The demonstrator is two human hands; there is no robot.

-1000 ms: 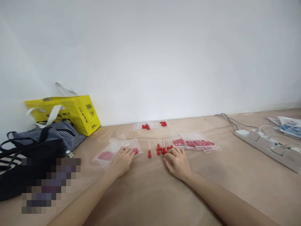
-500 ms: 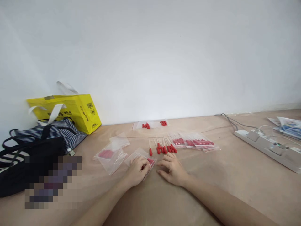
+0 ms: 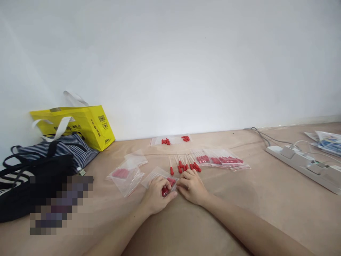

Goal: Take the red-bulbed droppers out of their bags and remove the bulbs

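Observation:
My left hand (image 3: 156,193) lies on a small clear zip bag (image 3: 157,176) holding red-capped droppers, fingers curled over its near end. My right hand (image 3: 192,185) touches the same bag's right end, fingers bent and pinching at it. Just beyond the hands lie several loose droppers with red bulbs (image 3: 186,165) in a row. More filled bags (image 3: 223,161) lie to the right of them, and two more bags (image 3: 125,174) lie to the left.
The brown tabletop (image 3: 239,213) meets a white wall. A yellow carrier bag (image 3: 80,124) and a striped dark bag (image 3: 45,160) stand at the left. A white power strip (image 3: 303,164) with cables and some printed packets (image 3: 327,141) are at the right. Another flat bag with red pieces (image 3: 173,140) lies near the wall.
My left hand drew one bag from the left pile toward the middle. My right hand left the loose droppers and came to meet it at the bag's end.

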